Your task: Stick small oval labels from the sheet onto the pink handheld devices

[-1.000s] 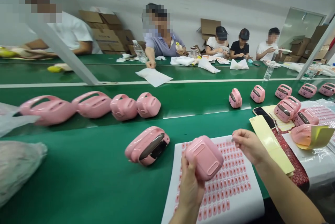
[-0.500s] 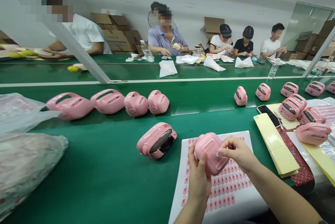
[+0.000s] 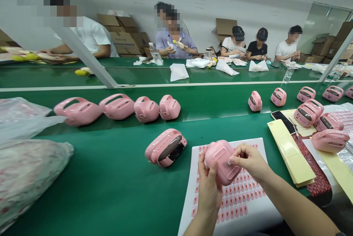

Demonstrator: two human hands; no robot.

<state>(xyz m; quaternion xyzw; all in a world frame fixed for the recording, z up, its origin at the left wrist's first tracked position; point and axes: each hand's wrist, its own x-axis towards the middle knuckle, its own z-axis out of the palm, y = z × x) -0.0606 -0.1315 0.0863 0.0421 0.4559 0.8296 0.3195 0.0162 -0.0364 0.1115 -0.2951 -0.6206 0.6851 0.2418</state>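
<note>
A pink case (image 3: 223, 160) is tilted above a white sheet of pink oval stickers (image 3: 234, 212), its flat face with a raised rectangle towards me. My left hand (image 3: 210, 181) grips it from the left and below. At its right side my right hand (image 3: 249, 160) is closed in a pinch, with a small whitish thing between thumb and forefinger against the case. What that small thing is I cannot make out. Left of the sheet, another pink case with a dark window (image 3: 166, 147) rests on the green table (image 3: 110, 177).
Several pink cases (image 3: 118, 106) stand in a row behind, at left and right. Plastic bags (image 3: 30, 177) lie at the left. On the right are a phone (image 3: 282, 121), scissors (image 3: 295, 128) and a yellow paper stack (image 3: 291, 151). Several people sit across the table.
The row of cases at the back left has shifted slightly right. Across the table, the person in the purple shirt has raised both hands. My hands and the held case look nearly unchanged.
</note>
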